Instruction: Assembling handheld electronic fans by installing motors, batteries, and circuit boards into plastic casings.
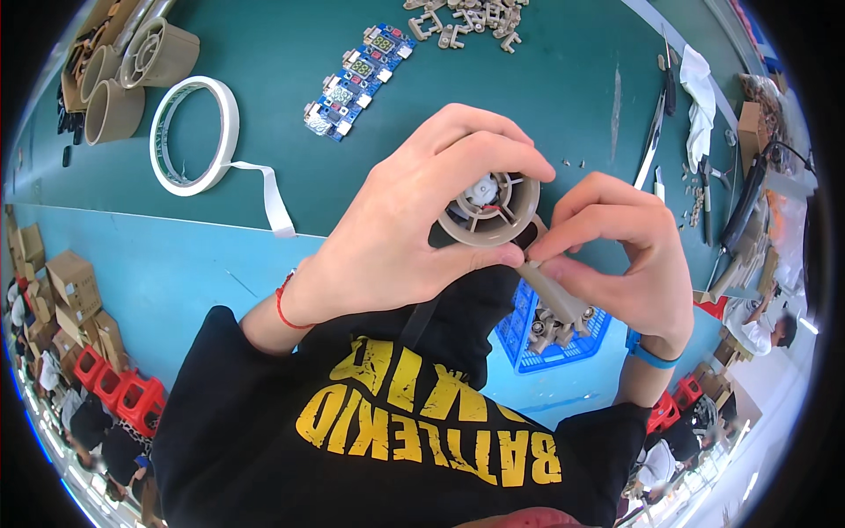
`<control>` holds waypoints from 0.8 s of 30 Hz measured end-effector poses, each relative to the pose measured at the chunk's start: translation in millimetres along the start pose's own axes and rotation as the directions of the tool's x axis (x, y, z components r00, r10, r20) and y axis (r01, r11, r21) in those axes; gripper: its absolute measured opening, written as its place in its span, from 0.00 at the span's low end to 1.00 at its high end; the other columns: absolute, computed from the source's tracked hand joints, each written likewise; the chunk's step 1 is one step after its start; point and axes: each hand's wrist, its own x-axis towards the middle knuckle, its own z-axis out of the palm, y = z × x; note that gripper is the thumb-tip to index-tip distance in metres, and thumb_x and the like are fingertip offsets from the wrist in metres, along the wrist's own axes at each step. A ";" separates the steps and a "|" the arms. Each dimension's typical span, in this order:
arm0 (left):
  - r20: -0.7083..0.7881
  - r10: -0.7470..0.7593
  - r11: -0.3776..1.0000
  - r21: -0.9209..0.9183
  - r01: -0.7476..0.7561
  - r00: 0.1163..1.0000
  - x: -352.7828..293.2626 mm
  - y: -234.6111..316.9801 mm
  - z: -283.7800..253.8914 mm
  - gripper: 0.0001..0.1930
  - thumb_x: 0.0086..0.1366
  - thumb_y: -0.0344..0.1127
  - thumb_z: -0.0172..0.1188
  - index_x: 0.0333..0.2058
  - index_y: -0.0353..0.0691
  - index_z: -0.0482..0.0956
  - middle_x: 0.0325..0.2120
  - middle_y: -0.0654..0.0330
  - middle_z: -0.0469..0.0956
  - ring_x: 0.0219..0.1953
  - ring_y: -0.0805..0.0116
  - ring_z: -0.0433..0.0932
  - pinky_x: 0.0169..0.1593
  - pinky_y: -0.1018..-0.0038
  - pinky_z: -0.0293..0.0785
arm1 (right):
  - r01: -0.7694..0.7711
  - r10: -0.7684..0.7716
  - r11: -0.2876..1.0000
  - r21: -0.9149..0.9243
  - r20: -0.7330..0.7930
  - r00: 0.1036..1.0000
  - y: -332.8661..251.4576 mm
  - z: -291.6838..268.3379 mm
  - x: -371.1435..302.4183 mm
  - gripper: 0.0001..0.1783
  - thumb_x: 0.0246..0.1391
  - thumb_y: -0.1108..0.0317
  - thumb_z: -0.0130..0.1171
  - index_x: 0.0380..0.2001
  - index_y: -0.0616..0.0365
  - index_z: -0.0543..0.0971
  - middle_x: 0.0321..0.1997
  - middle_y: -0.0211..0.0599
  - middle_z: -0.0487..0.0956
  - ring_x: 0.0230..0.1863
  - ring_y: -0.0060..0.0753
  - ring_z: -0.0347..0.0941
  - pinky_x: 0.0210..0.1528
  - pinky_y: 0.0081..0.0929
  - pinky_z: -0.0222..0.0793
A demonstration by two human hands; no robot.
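Observation:
My left hand (pixel 414 207) is wrapped round a beige round fan housing (pixel 487 236), its open end facing up. Spokes and a pale motor (pixel 482 191) show inside the ring, with a bit of red beside it. A beige handle (pixel 554 297) slants down to the right from the housing. My right hand (pixel 616 251) is closed, its thumb and forefinger pinched at the handle's upper end, just beside the ring. Whatever small piece lies between those fingertips is too small to make out.
Blue circuit boards (pixel 359 81) and a pile of small beige parts (pixel 475 19) lie on the green table. A tape roll (pixel 194 135) and beige cylinders (pixel 114 112) stand left. Scissors (pixel 652 136) lie right. A blue basket (pixel 550 356) of beige parts sits below the table edge.

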 end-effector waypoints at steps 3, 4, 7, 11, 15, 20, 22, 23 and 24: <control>-0.003 -0.002 1.000 -0.001 0.002 1.000 0.1 0.0 0.3 0.30 0.42 0.28 0.76 0.47 0.41 0.76 0.50 0.53 0.73 0.55 0.55 0.73 0.55 0.65 0.72 | -0.024 0.025 1.000 -0.010 0.029 0.999 -1.9 -2.6 1.3 0.14 0.35 0.83 0.67 0.28 0.54 0.86 0.31 0.29 0.76 0.32 0.24 0.74 0.36 0.20 0.68; -0.005 0.000 1.000 0.002 0.000 1.000 0.2 -0.1 0.5 0.30 0.42 0.28 0.76 0.47 0.41 0.76 0.49 0.53 0.73 0.55 0.55 0.73 0.54 0.65 0.72 | -0.025 0.026 1.000 -0.011 0.028 0.999 -3.5 -2.8 1.6 0.14 0.35 0.83 0.67 0.28 0.54 0.86 0.31 0.29 0.76 0.32 0.24 0.74 0.36 0.20 0.68; -0.006 0.003 1.000 0.007 -0.003 1.000 0.7 -0.8 1.0 0.30 0.42 0.28 0.76 0.47 0.41 0.76 0.49 0.54 0.74 0.55 0.55 0.73 0.54 0.65 0.72 | -0.094 0.094 0.996 0.001 0.048 0.994 -5.6 -3.1 3.0 0.15 0.35 0.83 0.66 0.29 0.55 0.86 0.32 0.30 0.76 0.33 0.24 0.74 0.36 0.20 0.68; 0.003 -0.006 1.000 0.004 0.006 1.000 1.7 2.1 -0.5 0.30 0.41 0.27 0.76 0.47 0.41 0.76 0.49 0.53 0.74 0.55 0.55 0.73 0.55 0.65 0.71 | -0.094 0.093 0.995 0.015 0.069 0.993 -12.2 -6.4 1.9 0.14 0.38 0.83 0.65 0.30 0.55 0.87 0.32 0.30 0.76 0.33 0.23 0.74 0.36 0.20 0.67; 0.003 -0.003 1.000 0.001 0.003 1.000 1.2 1.4 -1.1 0.30 0.41 0.27 0.76 0.47 0.40 0.76 0.49 0.53 0.73 0.55 0.55 0.73 0.55 0.65 0.71 | -0.007 0.010 0.999 -0.031 0.081 0.997 -3.8 -5.2 0.4 0.15 0.42 0.81 0.65 0.37 0.58 0.85 0.32 0.30 0.77 0.33 0.21 0.73 0.37 0.19 0.68; 0.011 -0.004 1.000 0.008 0.004 1.000 0.7 0.4 -0.7 0.30 0.41 0.28 0.76 0.47 0.40 0.76 0.50 0.53 0.73 0.54 0.56 0.73 0.54 0.66 0.71 | -0.220 0.203 0.919 0.326 0.084 0.976 8.8 5.1 0.8 0.19 0.54 0.70 0.64 0.48 0.67 0.77 0.33 0.31 0.79 0.34 0.18 0.73 0.38 0.18 0.70; 0.009 0.009 1.000 0.010 -0.009 1.000 0.4 -2.0 0.3 0.30 0.41 0.28 0.76 0.47 0.40 0.76 0.49 0.53 0.73 0.53 0.57 0.74 0.54 0.66 0.72 | -0.243 0.224 0.900 0.363 0.094 0.970 11.1 5.8 -0.2 0.20 0.58 0.68 0.62 0.50 0.69 0.74 0.34 0.31 0.79 0.35 0.16 0.73 0.39 0.18 0.70; 0.011 0.007 1.000 0.012 -0.007 1.000 0.8 -1.0 0.2 0.30 0.41 0.28 0.76 0.47 0.40 0.76 0.49 0.53 0.73 0.53 0.57 0.74 0.54 0.66 0.72 | -0.352 0.289 0.851 0.391 0.211 0.934 8.4 3.5 -0.3 0.20 0.60 0.66 0.60 0.50 0.69 0.74 0.37 0.33 0.80 0.38 0.19 0.75 0.43 0.19 0.71; 0.009 0.005 1.000 0.003 -0.005 1.000 1.2 -0.1 0.3 0.30 0.42 0.28 0.76 0.47 0.40 0.76 0.49 0.53 0.73 0.52 0.57 0.74 0.53 0.66 0.72 | -0.458 0.342 0.792 0.403 0.328 0.881 7.1 2.0 -0.5 0.20 0.62 0.64 0.57 0.51 0.69 0.74 0.39 0.34 0.80 0.41 0.21 0.76 0.48 0.21 0.72</control>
